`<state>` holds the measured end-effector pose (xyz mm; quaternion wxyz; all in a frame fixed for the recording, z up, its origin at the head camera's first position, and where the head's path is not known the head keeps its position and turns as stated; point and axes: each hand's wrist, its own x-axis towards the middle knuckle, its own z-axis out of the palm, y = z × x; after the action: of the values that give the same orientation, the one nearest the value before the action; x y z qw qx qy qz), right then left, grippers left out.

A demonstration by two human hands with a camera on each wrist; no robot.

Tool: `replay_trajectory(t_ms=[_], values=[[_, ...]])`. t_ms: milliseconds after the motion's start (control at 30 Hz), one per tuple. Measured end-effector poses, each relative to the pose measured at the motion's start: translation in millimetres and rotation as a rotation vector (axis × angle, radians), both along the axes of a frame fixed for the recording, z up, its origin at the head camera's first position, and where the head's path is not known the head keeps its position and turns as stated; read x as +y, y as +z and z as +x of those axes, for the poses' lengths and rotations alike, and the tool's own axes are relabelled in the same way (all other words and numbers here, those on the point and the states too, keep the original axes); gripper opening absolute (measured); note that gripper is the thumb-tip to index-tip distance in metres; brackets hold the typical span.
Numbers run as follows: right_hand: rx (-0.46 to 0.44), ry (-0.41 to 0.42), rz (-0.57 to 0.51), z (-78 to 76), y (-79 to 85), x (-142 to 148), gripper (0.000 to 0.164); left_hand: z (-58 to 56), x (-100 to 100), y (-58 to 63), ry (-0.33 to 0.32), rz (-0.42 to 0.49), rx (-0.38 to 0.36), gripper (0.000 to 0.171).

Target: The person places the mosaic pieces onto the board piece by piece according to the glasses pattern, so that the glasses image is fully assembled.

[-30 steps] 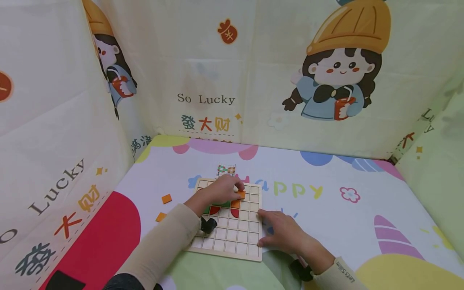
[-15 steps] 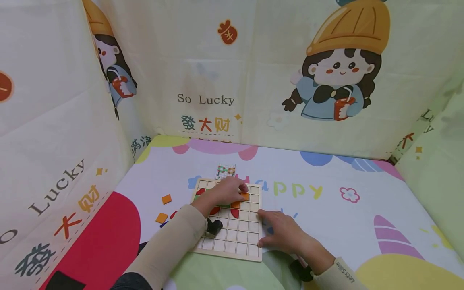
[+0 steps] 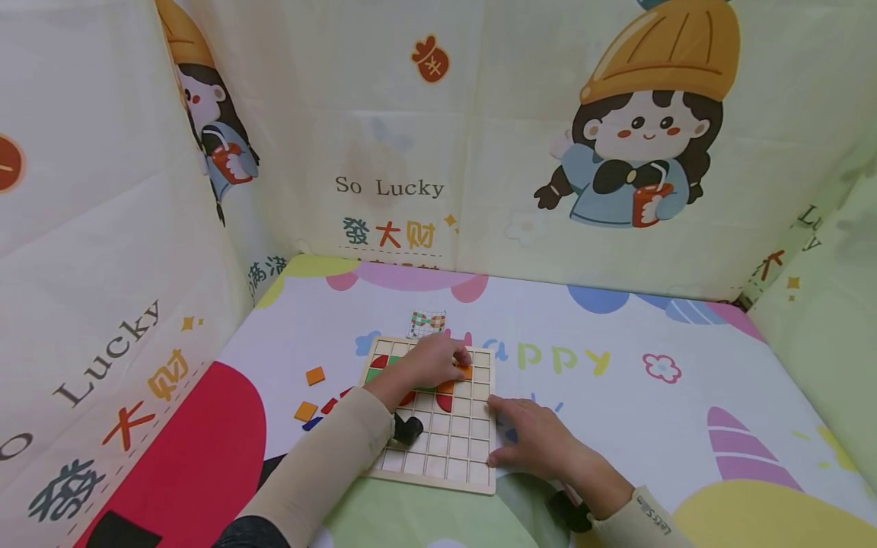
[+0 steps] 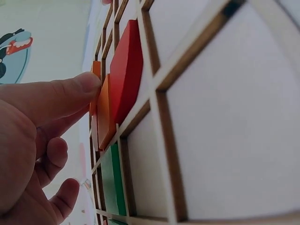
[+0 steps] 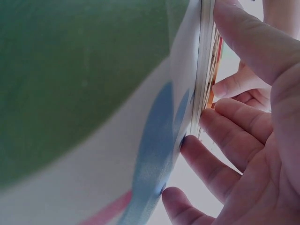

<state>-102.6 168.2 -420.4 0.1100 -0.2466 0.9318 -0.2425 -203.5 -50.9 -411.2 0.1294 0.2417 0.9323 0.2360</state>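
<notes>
A wooden grid board [image 3: 438, 485] lies on the table, partly filled with coloured tiles. My left hand [image 3: 433, 361] is over its upper part, thumb and forefinger pinching an orange square tile [image 3: 466, 372] at a cell. In the left wrist view, the thumb presses this orange tile's edge beside a second orange tile [image 4: 106, 117]. Near them sit a red curved-edge tile [image 4: 127, 70] and a green tile [image 4: 113, 183]. My right hand [image 3: 537, 438] rests at the board's right edge, thumb and fingertips touching it, fingers loosely spread. The left forearm hides some tiles.
Left of the board lie loose orange tiles [image 3: 305, 411], red pieces [image 3: 330, 406] and a blue piece [image 3: 311, 423]. A small pattern card [image 3: 426, 323] lies behind the board. Printed cloth walls [image 3: 493, 152] stand at the back and sides.
My left hand has shifted slightly right with the orange tile, now at the cell up and right of the other orange one. Loose red and blue pieces have come into view. The right hand stays put.
</notes>
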Motion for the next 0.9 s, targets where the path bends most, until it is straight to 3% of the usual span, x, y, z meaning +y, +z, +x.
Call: replay_trajectory(t_ms=[633,900], values=[[-0.011,-0.012,-0.005,0.6,-0.5,-0.1,0.083,0.0,-2.0,-0.5,0.008,0.015,0.001,0.017],[0.016,0.001,-0.01,0.4,-0.6,-0.3,0.082,1.9,-15.7,10.9,0.049,0.096,-0.036,0.028]])
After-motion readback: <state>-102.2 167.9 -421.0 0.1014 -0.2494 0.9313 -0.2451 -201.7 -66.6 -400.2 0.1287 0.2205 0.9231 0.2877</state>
